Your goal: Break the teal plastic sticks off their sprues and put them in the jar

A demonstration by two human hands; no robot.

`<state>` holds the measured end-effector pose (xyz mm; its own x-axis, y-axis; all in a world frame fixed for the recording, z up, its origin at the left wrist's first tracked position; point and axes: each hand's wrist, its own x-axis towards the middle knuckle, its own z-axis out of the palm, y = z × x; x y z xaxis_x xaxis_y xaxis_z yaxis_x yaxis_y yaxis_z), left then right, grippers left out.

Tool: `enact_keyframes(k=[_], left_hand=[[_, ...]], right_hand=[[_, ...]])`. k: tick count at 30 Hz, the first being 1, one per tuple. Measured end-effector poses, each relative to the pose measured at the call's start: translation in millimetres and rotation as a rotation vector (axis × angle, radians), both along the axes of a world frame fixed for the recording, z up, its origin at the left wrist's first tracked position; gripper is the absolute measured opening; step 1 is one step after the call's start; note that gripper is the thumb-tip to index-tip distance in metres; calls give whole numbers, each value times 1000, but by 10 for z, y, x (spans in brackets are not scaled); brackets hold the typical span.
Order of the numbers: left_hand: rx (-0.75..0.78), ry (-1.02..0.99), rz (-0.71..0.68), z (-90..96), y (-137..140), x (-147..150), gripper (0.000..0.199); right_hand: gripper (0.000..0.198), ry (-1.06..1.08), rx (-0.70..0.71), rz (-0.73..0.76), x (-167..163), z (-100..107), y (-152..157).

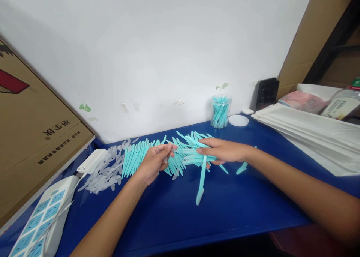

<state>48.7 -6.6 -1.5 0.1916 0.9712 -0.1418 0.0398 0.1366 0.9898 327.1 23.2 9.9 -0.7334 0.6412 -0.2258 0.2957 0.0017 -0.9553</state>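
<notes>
My right hand is closed around a bunch of teal eyebrow razors, their ends pointing left. One teal razor hangs down below that hand, in front of the bunch. To its left, my left hand pinches a small clear plastic cap, partly hidden by the fingers. Behind and beside my left hand lies a long row of teal razors. A heap of loose clear caps spreads at the row's left end. One more cap lies between my hands.
A clear jar of teal razors stands by the wall, its round lid beside it. A single razor lies under my right forearm. White sheets are stacked at right; a power strip and cardboard box are at left.
</notes>
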Motion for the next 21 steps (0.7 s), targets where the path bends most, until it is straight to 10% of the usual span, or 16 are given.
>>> enact_keyframes(k=[21], left_hand=[[262,206,15,58,-76,119,37]], right_hand=[[45,18,-24,16,-6,11,-12]])
